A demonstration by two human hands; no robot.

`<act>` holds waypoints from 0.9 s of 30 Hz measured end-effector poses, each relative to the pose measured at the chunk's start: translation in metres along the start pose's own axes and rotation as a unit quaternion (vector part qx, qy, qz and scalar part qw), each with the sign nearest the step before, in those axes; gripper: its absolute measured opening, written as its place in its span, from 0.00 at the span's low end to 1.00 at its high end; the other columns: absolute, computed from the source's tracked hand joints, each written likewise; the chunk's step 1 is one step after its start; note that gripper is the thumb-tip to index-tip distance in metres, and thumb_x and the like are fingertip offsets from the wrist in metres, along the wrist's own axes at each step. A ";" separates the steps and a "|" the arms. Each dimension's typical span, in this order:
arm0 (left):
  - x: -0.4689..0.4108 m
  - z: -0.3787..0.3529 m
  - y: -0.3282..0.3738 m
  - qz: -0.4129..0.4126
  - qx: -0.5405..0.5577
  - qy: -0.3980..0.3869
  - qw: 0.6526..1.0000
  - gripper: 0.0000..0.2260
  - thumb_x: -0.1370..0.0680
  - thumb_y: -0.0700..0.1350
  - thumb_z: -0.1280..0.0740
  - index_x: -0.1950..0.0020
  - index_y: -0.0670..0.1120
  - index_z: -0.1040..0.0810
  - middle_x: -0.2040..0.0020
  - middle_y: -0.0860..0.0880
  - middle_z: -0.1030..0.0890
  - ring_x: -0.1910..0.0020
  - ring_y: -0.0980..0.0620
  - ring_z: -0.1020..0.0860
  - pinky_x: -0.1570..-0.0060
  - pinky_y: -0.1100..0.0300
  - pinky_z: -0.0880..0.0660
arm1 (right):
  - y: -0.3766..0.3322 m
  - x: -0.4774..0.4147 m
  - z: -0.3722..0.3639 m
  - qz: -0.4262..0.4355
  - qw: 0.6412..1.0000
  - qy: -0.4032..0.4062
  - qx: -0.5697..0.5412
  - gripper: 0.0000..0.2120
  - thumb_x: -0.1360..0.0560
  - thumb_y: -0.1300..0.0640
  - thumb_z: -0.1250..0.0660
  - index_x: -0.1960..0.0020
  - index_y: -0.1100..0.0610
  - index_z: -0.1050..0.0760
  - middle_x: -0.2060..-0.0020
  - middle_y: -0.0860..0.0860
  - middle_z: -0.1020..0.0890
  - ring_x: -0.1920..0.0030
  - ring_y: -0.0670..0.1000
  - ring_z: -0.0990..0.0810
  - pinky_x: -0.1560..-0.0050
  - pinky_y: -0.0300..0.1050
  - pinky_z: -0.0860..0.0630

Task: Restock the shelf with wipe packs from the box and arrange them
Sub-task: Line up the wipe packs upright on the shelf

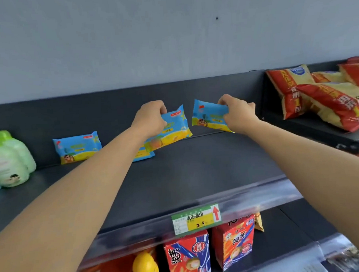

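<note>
We see the left hand (150, 116) pinching the top edge of a blue-and-yellow plastic wipe pack (175, 126), held upright at the back of the dark grey metal shelf (196, 166). The right hand (237, 114) has its fingers curled round a second matching pack (206, 115) just beside it. A third pack (77, 147) leans against the back panel further left. A fourth pack (143, 154), mostly hidden by the forearm, seems to lie flat.

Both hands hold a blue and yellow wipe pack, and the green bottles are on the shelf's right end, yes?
No. The head view shows the pale green plastic bottles at the left end of the dark shelf. The left hand and right hand do each hold a blue and yellow wipe pack.
</note>
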State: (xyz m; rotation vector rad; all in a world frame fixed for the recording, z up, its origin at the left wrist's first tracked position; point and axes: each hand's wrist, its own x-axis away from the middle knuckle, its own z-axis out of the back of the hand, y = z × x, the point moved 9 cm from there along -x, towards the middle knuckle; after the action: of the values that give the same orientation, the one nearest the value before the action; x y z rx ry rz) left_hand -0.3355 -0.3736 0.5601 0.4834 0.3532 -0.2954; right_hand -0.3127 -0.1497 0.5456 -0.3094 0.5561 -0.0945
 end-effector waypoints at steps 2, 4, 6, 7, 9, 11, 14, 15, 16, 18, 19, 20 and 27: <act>-0.012 -0.012 -0.002 -0.002 -0.003 -0.008 1.000 0.08 0.25 0.36 0.33 0.47 0.44 0.25 0.47 0.47 0.24 0.52 0.48 0.24 0.50 0.51 0.22 | 0.005 -0.011 -0.011 0.002 1.000 -0.009 -0.002 0.20 0.30 0.69 0.44 0.43 0.51 0.31 0.49 0.54 0.20 0.49 0.59 0.24 0.43 0.49 0.40; -0.024 -0.024 -0.001 -0.005 -0.008 -0.020 1.000 0.09 0.25 0.36 0.33 0.46 0.44 0.24 0.46 0.47 0.24 0.51 0.48 0.24 0.50 0.52 0.23 | 0.011 -0.024 -0.021 0.010 1.000 -0.017 -0.002 0.20 0.29 0.69 0.44 0.42 0.51 0.30 0.47 0.54 0.22 0.48 0.59 0.24 0.42 0.49 0.40; -0.035 -0.036 -0.001 -0.004 -0.020 -0.031 0.999 0.10 0.25 0.36 0.33 0.45 0.44 0.24 0.46 0.48 0.24 0.49 0.48 0.24 0.49 0.52 0.23 | 0.017 -0.037 -0.030 0.020 0.999 -0.027 -0.003 0.19 0.28 0.68 0.43 0.42 0.51 0.28 0.45 0.54 0.25 0.46 0.59 0.25 0.42 0.47 0.40; -0.040 -0.041 -0.001 -0.002 -0.026 -0.035 0.999 0.10 0.24 0.36 0.33 0.44 0.44 0.24 0.47 0.48 0.24 0.49 0.48 0.24 0.49 0.52 0.23 | 0.020 -0.044 -0.035 0.026 0.999 -0.036 -0.002 0.20 0.28 0.68 0.43 0.42 0.50 0.28 0.44 0.54 0.26 0.45 0.59 0.25 0.42 0.48 0.40; -0.051 -0.052 -0.001 0.004 -0.036 -0.041 0.999 0.09 0.24 0.37 0.33 0.45 0.45 0.24 0.48 0.49 0.24 0.50 0.48 0.24 0.51 0.53 0.24 | 0.025 -0.057 -0.045 0.038 0.997 -0.061 0.006 0.21 0.28 0.68 0.42 0.41 0.49 0.27 0.42 0.54 0.25 0.44 0.58 0.26 0.40 0.50 0.39; -0.061 -0.064 0.000 0.013 -0.048 -0.048 0.998 0.09 0.24 0.36 0.33 0.46 0.45 0.24 0.49 0.49 0.25 0.51 0.49 0.24 0.52 0.54 0.25 | 0.031 -0.069 -0.055 0.051 0.995 -0.081 0.012 0.21 0.27 0.68 0.42 0.42 0.48 0.26 0.41 0.52 0.23 0.42 0.58 0.28 0.40 0.51 0.38; -0.077 -0.080 -0.002 0.031 -0.069 -0.054 0.996 0.08 0.24 0.35 0.35 0.47 0.45 0.25 0.48 0.48 0.24 0.52 0.49 0.25 0.53 0.53 0.25 | 0.041 -0.086 -0.070 0.058 0.992 -0.110 -0.008 0.20 0.27 0.68 0.42 0.43 0.47 0.26 0.42 0.50 0.22 0.40 0.57 0.29 0.40 0.51 0.38; -0.083 -0.085 -0.003 0.037 -0.076 -0.053 0.995 0.08 0.24 0.34 0.35 0.48 0.45 0.25 0.47 0.48 0.23 0.52 0.48 0.25 0.53 0.53 0.25 | 0.044 -0.091 -0.075 0.060 0.991 -0.121 -0.014 0.20 0.27 0.68 0.42 0.44 0.47 0.26 0.43 0.50 0.22 0.40 0.56 0.29 0.40 0.51 0.38; -0.087 -0.089 -0.005 0.042 -0.083 -0.052 0.994 0.08 0.24 0.34 0.35 0.49 0.45 0.25 0.46 0.47 0.23 0.51 0.48 0.25 0.53 0.53 0.25 | 0.047 -0.095 -0.080 0.063 0.989 -0.130 -0.019 0.20 0.26 0.68 0.42 0.44 0.47 0.26 0.45 0.49 0.22 0.41 0.56 0.29 0.40 0.51 0.39; -0.095 -0.096 -0.009 0.052 -0.096 -0.054 0.993 0.08 0.24 0.34 0.35 0.49 0.45 0.26 0.45 0.46 0.23 0.52 0.49 0.26 0.55 0.54 0.26 | 0.051 -0.101 -0.088 0.068 0.986 -0.147 -0.025 0.19 0.25 0.68 0.41 0.44 0.48 0.25 0.50 0.47 0.24 0.42 0.54 0.28 0.39 0.51 0.39; -0.098 -0.100 -0.012 0.058 -0.098 -0.056 0.992 0.08 0.24 0.34 0.35 0.49 0.45 0.26 0.45 0.47 0.23 0.52 0.49 0.26 0.56 0.55 0.27 | 0.052 -0.104 -0.092 0.071 0.985 -0.154 -0.029 0.18 0.25 0.68 0.41 0.43 0.48 0.25 0.52 0.46 0.25 0.43 0.54 0.28 0.38 0.51 0.39; -0.100 -0.103 -0.014 0.064 -0.096 -0.058 0.992 0.08 0.24 0.34 0.35 0.49 0.46 0.26 0.45 0.47 0.23 0.52 0.49 0.26 0.56 0.55 0.27 | 0.053 -0.107 -0.095 0.074 0.984 -0.161 -0.033 0.17 0.24 0.67 0.41 0.43 0.49 0.25 0.52 0.46 0.25 0.44 0.53 0.27 0.37 0.51 0.39; -0.104 -0.110 -0.021 0.067 -0.102 -0.010 0.992 0.10 0.24 0.32 0.38 0.48 0.45 0.24 0.45 0.45 0.22 0.46 0.45 0.25 0.52 0.52 0.28 | 0.056 -0.111 -0.109 0.099 0.987 -0.109 -0.064 0.16 0.22 0.64 0.41 0.38 0.52 0.25 0.40 0.54 0.26 0.37 0.55 0.33 0.39 0.50 0.30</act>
State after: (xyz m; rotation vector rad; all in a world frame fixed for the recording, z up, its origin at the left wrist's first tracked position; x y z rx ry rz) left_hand -0.4648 -0.3161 0.5021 0.3009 0.3250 -0.1317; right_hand -0.4647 -0.1061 0.4959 -0.3830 0.3730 0.1657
